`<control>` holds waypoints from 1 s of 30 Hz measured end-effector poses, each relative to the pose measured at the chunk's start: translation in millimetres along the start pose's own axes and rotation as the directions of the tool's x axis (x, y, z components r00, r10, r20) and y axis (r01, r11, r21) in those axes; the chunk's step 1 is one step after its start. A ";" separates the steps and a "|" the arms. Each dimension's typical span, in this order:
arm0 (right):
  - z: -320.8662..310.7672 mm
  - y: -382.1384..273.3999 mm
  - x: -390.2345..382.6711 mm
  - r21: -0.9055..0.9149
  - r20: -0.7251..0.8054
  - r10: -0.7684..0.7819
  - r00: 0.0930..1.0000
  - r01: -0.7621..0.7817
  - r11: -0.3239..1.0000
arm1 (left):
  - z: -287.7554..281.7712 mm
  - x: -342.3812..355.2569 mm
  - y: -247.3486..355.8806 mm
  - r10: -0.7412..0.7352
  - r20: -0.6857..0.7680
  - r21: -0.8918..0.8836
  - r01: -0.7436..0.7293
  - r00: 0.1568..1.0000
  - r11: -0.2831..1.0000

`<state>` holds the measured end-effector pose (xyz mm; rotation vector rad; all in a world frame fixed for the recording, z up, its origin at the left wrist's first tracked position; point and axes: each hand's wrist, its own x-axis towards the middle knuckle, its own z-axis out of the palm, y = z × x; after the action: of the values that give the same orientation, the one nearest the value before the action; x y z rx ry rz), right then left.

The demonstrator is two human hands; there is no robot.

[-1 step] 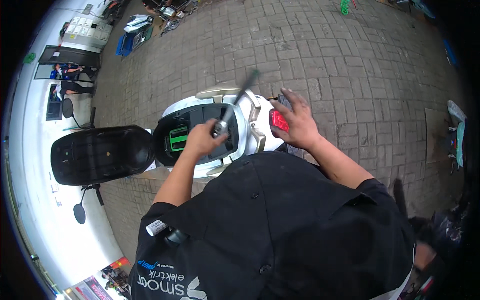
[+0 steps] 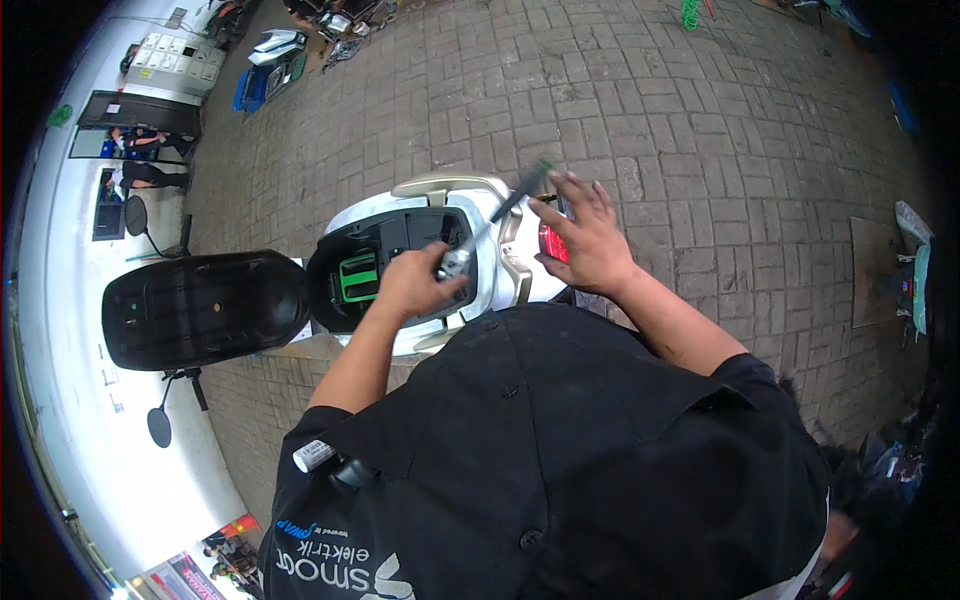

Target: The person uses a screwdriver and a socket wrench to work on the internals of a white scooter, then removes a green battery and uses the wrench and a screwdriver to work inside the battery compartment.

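A white scooter (image 2: 350,210) has its black seat (image 2: 200,315) raised to the left, exposing a storage well with a green item (image 2: 357,280) inside. My left hand (image 2: 415,280) is closed on the metal end of a long tool (image 2: 515,200), whose dark shaft slants up-right to a blurred green tip. My right hand (image 2: 588,232) is open, fingers spread beside that tip, over the rear of the scooter by the red tail light (image 2: 550,243) and gold grab rail (image 2: 450,183). Whether its fingertips touch the tool is unclear.
A white wall (image 2: 70,330) with a mirror and people (image 2: 145,180) lies left. Scooter parts and blue crates (image 2: 255,85) sit on the brick paving (image 2: 700,150) at upper left. A cardboard sheet (image 2: 868,270) and bagged items are at right. A green coiled hose (image 2: 690,12) is at top.
The tool and my left hand have shifted right, and the tool tilts further toward my right hand. My right hand has moved slightly left, fingers still spread.
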<state>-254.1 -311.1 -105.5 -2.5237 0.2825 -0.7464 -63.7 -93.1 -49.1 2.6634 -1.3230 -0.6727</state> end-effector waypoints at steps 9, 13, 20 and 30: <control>16.6 10.4 2.8 -0.145 0.758 0.128 0.639 -0.025 0.989 | 37.9 0.8 12.5 0.145 0.109 -0.553 -0.062 0.983 0.831; 3.1 26.9 -35.5 -0.161 0.727 0.228 0.648 -0.162 0.974 | 70.5 12.8 -54.6 -0.053 -0.249 -0.321 -0.030 0.967 0.947; -35.0 49.8 -60.9 -0.248 0.738 0.344 0.580 -0.241 0.938 | 80.0 40.5 -62.0 0.034 -0.240 0.227 0.022 0.970 0.974; -20.4 52.7 -57.8 -0.176 0.723 0.253 0.643 -0.182 0.967 | 89.4 44.9 -75.3 0.130 -0.262 0.360 -0.029 0.956 0.933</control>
<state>-316.4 -345.7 -143.6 -2.5673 0.3185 0.4374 -22.6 -71.4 -165.4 2.8081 -1.5813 -0.0354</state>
